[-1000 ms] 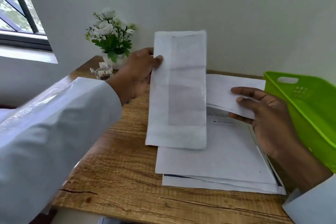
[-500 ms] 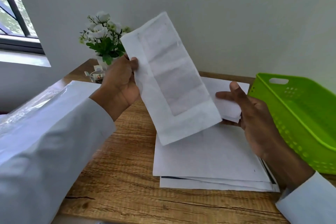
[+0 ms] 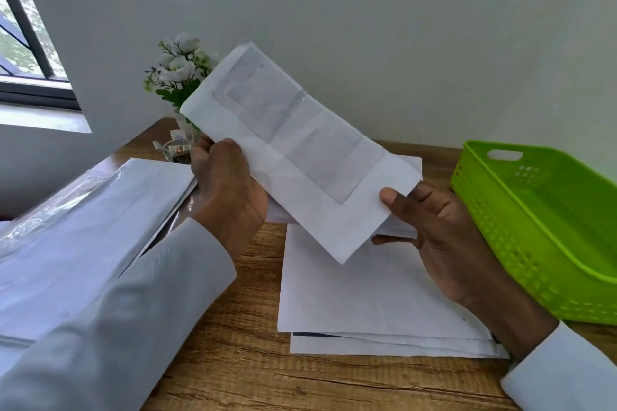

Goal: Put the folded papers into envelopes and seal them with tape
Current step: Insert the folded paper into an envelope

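Note:
I hold a long white envelope [image 3: 300,157] slanted in the air above the wooden table [image 3: 253,374]; a darker rectangle shows through its face. My left hand [image 3: 227,190] grips its upper left part. My right hand [image 3: 430,227] pinches its lower right end, thumb on top, together with a folded white paper [image 3: 399,228] held underneath. A stack of white paper sheets [image 3: 367,304] lies flat on the table below the envelope.
A green plastic basket [image 3: 547,230] stands at the right, close to my right wrist. A pot of white flowers [image 3: 180,73] and a small tape dispenser [image 3: 177,148] stand at the back left by the wall. A clear-wrapped pack of envelopes [image 3: 100,210] lies at the left.
The envelope has tilted from upright to a slant, top end leftward. My right hand moved from the sheets on the table up to the envelope's lower end.

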`<action>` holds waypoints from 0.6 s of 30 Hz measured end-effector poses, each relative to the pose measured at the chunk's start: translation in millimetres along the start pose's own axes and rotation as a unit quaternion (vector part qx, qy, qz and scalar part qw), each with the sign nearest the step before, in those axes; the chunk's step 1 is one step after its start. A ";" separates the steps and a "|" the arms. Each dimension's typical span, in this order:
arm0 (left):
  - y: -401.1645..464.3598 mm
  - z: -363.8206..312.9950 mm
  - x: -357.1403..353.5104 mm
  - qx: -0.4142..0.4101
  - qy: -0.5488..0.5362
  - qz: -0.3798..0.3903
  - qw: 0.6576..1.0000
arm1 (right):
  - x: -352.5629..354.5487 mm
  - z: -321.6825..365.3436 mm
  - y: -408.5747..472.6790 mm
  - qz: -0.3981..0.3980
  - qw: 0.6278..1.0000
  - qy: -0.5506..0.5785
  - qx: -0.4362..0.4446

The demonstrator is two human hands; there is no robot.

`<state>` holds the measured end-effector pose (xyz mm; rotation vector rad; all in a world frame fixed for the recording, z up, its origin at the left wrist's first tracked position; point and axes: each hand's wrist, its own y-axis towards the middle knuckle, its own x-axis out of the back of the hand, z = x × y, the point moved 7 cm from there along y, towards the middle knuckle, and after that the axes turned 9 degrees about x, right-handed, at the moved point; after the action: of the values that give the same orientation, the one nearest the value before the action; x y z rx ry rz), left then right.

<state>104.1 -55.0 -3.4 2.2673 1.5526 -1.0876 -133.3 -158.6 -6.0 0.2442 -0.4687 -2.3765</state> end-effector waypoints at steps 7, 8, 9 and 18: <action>1.8 0.6 5.8 0.063 -0.013 0.089 0.994 | 15.7 -3.2 2.4 -0.040 0.999 -0.014 -0.007; 4.7 -3.2 8.2 0.062 0.001 0.093 0.994 | 19.3 -4.1 2.8 -0.045 0.999 -0.016 -0.015; 8.6 -7.1 10.5 0.063 0.020 0.093 0.994 | 22.6 -4.0 3.4 -0.051 0.998 -0.015 -0.024; 32.3 -29.0 11.0 0.042 0.240 0.131 0.961 | 44.1 -9.0 3.9 -0.089 0.990 -0.082 -0.076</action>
<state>147.5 -45.8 2.3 2.8472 1.3036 -0.5696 -161.0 -193.2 -14.8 0.0215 -0.3517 -2.6060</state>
